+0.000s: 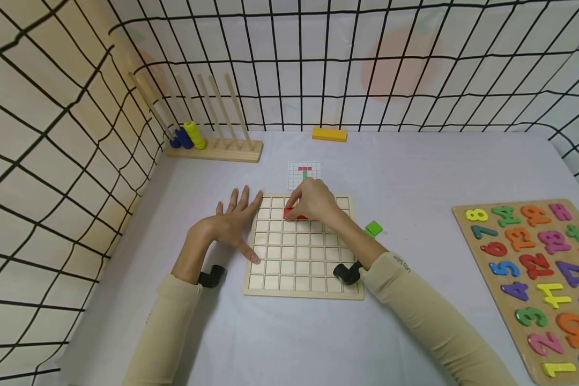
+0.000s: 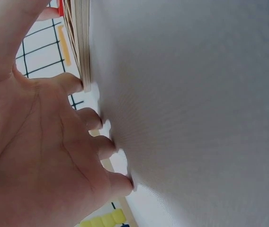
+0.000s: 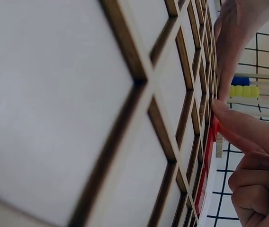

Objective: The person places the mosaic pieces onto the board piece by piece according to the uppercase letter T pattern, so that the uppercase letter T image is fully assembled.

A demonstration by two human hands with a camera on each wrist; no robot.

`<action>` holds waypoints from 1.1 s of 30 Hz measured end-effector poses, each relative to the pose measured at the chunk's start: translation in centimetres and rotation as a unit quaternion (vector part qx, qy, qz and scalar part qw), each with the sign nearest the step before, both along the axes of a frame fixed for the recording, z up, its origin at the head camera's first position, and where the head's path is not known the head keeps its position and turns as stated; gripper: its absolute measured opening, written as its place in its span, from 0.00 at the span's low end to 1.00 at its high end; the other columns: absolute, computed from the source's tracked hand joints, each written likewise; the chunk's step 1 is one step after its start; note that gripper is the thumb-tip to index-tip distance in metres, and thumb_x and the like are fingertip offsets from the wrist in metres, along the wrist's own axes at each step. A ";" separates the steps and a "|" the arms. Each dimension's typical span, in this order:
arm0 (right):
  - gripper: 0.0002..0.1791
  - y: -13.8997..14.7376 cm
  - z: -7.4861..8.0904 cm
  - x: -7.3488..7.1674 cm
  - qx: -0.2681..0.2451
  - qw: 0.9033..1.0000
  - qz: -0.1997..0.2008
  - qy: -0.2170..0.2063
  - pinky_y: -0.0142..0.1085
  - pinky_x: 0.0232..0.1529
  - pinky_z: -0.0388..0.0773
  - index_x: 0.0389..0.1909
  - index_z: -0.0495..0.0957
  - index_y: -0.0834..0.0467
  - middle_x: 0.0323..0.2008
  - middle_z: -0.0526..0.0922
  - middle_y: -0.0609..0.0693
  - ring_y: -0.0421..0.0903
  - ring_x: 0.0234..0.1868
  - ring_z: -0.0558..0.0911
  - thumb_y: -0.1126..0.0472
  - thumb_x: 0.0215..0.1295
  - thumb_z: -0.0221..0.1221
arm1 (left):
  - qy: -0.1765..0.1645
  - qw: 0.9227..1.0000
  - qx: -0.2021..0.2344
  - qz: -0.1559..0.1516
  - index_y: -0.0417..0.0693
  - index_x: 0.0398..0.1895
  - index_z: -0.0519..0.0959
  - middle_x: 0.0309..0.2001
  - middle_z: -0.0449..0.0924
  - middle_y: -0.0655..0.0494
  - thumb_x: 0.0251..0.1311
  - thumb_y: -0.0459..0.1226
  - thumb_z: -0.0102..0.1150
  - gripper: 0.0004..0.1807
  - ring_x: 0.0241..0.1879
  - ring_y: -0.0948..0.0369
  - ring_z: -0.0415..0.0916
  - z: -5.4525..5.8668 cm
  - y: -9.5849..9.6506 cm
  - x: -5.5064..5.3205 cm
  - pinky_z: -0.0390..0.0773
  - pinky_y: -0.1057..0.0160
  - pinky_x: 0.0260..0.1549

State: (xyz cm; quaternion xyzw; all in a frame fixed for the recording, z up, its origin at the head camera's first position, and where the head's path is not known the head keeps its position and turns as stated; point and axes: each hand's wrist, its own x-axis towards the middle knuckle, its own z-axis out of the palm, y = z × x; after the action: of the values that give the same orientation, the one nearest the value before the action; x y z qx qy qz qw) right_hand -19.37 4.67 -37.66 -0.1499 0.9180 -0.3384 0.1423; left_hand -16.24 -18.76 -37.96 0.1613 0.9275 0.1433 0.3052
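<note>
Part of the card (image 1: 294, 181) hides behind the right hand (image 1: 312, 199), and so does some of the row of red tiles (image 3: 201, 191), so they are hard to count from above. The right arm (image 1: 429, 311) hides a bit of the green tiles (image 1: 374, 228). The number board (image 1: 507, 308) is cut off at the right.

The red tiles lie in the grid board (image 1: 294, 267), in the second row from its far edge, and their row is longest from side to side. At its left end, the right hand pinches a red tile (image 3: 214, 128) between thumb and finger, its other fingers curled in. Whether that tile sits flat is hard to tell.

The left hand (image 1: 229, 226) holds nothing. Its fingers spread wide, with the thumb and pointer touching the grid board's left side.
</note>
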 end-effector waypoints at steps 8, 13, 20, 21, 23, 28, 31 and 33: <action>0.12 0.3 -0.2 0.2 -0.019 1.000 0.008 0.001 0.31 0.31 0.71 0.36 0.92 0.58 0.42 0.92 0.55 0.48 0.41 0.83 0.59 0.52 0.79 | 0.000 1.000 -0.002 -0.005 0.54 0.84 0.24 0.81 0.09 0.41 0.33 0.60 0.86 0.88 0.80 0.40 0.07 -0.1 -0.1 -0.1 0.23 0.25 0.74; 0.12 1.1 -0.3 0.1 -0.052 0.999 0.005 -0.013 0.31 0.26 0.64 0.39 0.92 0.57 0.30 0.88 0.51 0.43 0.29 0.74 0.57 0.55 0.77 | 0.001 1.000 -0.003 -0.007 0.54 0.84 0.24 0.81 0.09 0.41 0.33 0.60 0.86 0.88 0.79 0.40 0.06 -0.1 0.0 -0.1 0.23 0.25 0.74; 0.13 4.8 0.1 0.2 -0.076 0.996 -0.013 -0.035 0.33 0.24 0.54 0.44 0.91 0.57 0.16 0.59 0.43 0.43 0.23 0.60 0.55 0.61 0.73 | 0.000 1.000 0.004 -0.002 0.54 0.84 0.24 0.81 0.10 0.40 0.33 0.59 0.86 0.88 0.79 0.39 0.07 -0.1 0.0 0.0 0.23 0.25 0.73; 0.13 5.5 0.2 0.2 -0.078 0.996 -0.016 -0.034 0.33 0.25 0.54 0.45 0.91 0.57 0.16 0.59 0.44 0.44 0.23 0.61 0.55 0.62 0.72 | 0.000 1.000 0.006 -0.002 0.54 0.84 0.24 0.81 0.10 0.40 0.33 0.59 0.87 0.88 0.79 0.39 0.07 -0.1 0.0 0.0 0.23 0.25 0.73; 0.14 7.1 0.3 0.3 -0.078 0.996 -0.021 -0.032 0.33 0.27 0.55 0.46 0.90 0.56 0.18 0.60 0.44 0.44 0.25 0.62 0.54 0.63 0.72 | -0.001 1.000 0.008 -0.002 0.54 0.84 0.25 0.81 0.10 0.39 0.33 0.59 0.87 0.88 0.79 0.39 0.07 -0.1 0.0 -0.1 0.23 0.25 0.73; 0.13 11.0 0.7 0.5 -0.067 0.997 -0.033 -0.030 0.34 0.28 0.55 0.46 0.90 0.55 0.19 0.58 0.44 0.44 0.26 0.61 0.53 0.64 0.71 | -0.001 1.000 0.002 -0.006 0.54 0.84 0.25 0.81 0.09 0.40 0.31 0.59 0.87 0.89 0.79 0.40 0.06 -0.2 -0.1 -0.2 0.23 0.26 0.74; 0.13 13.2 0.9 0.7 -0.057 0.997 -0.044 -0.036 0.34 0.26 0.54 0.46 0.90 0.55 0.18 0.56 0.43 0.43 0.23 0.59 0.53 0.65 0.70 | -0.001 1.000 0.000 -0.008 0.53 0.84 0.24 0.81 0.09 0.40 0.33 0.58 0.87 0.88 0.79 0.39 0.06 -0.2 0.0 -0.1 0.23 0.26 0.74; 0.15 14.5 0.9 0.8 -0.053 0.996 -0.050 -0.046 0.34 0.26 0.54 0.48 0.89 0.55 0.18 0.56 0.43 0.42 0.24 0.58 0.53 0.64 0.71 | -0.002 1.000 -0.001 -0.007 0.53 0.84 0.24 0.81 0.10 0.39 0.34 0.58 0.87 0.88 0.79 0.39 0.06 -0.1 0.1 -0.1 0.23 0.25 0.74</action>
State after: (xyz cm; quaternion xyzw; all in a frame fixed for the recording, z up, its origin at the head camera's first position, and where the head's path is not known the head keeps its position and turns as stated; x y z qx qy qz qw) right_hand -18.62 19.17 -36.76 -0.0953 0.8977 -0.3998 0.1588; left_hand -16.34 -18.63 -38.05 0.1674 0.9259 0.1401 0.3082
